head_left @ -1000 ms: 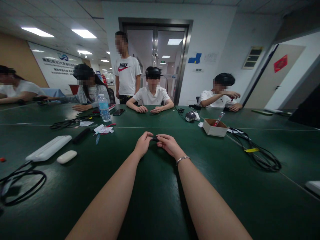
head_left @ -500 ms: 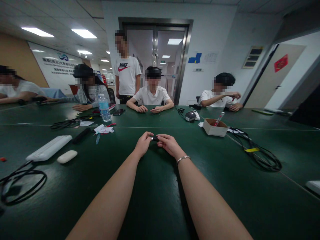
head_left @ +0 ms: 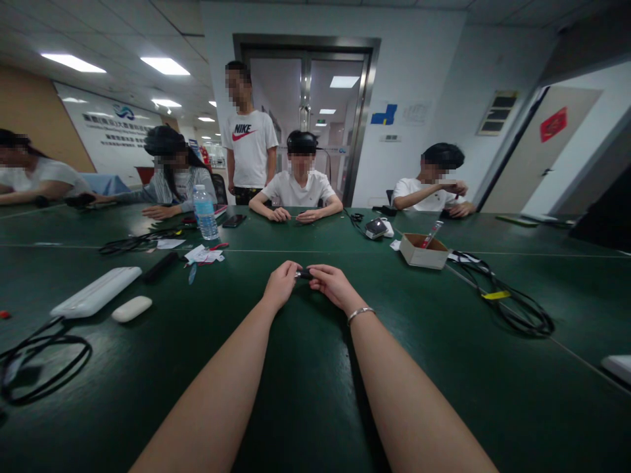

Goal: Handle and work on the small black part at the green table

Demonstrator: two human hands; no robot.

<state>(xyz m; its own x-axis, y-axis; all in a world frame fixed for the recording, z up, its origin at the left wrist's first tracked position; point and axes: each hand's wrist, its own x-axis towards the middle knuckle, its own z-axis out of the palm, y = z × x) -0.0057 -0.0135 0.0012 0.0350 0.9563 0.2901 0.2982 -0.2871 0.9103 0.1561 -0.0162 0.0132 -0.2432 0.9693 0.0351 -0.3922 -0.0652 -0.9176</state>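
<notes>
Between my two hands, just above the dark green table (head_left: 305, 368), is a small black object with a silver end (head_left: 304, 274); its exact kind is too small to tell. My left hand (head_left: 281, 284) pinches the silver end between thumb and fingertips. On the other side, my right hand (head_left: 333, 285) grips the black part, its fingers curled and a bracelet (head_left: 361, 315) at the wrist. My fingertips partly cover the object.
To the left lie a white power bank (head_left: 96, 292), a white oval case (head_left: 132, 309) and a black cable (head_left: 49, 364). A water bottle (head_left: 206, 213) stands beyond. At right are an open box (head_left: 424, 256) and a coiled cable (head_left: 517, 309). Several people sit or stand across the table.
My left hand has shifted very slightly left, and a little more of the silver end shows. My right hand stays almost where it was.
</notes>
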